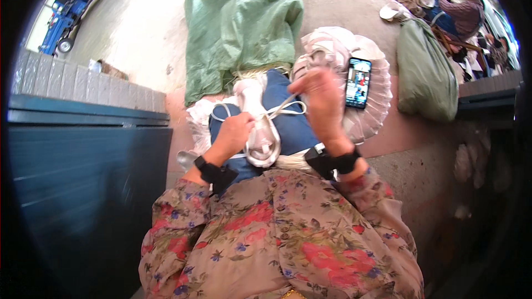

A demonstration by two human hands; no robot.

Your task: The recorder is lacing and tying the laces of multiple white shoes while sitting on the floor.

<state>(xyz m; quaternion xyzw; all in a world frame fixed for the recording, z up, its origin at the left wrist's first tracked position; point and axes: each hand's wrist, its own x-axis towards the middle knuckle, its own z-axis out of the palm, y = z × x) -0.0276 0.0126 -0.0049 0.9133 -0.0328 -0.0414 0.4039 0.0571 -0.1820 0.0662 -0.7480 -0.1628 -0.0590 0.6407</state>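
Hands: left hand point(235, 134) narrow, fingertips against the bundle point(263, 145) where the cord point(271, 113) crosses it, grip uncertain; right hand point(321, 105) blurred, to the bundle's right, fingers narrowed and apparently pinching the cord.
Panel point(88, 188): dark blue, well left of the bundle.
Sack point(241, 16): green, just beyond the bundle.
Stack point(377, 116): pale, pleated, right of the bundle.
Cloth point(293, 133): blue, spread beneath the bundle.
Bundle: pale, elongated, lying lengthwise, its rounded end nearest the wearer.
Phone point(358, 83): screen lit, right of the bundle.
Cord: white, crossing the bundle, with slack loops standing out on both sides.
Technique: in all likelihood, the crossing is best pressed flat against the bundle by the left fingertips while the right draws evenly; slack loops may snag, and excessive tension may crease the pale material.
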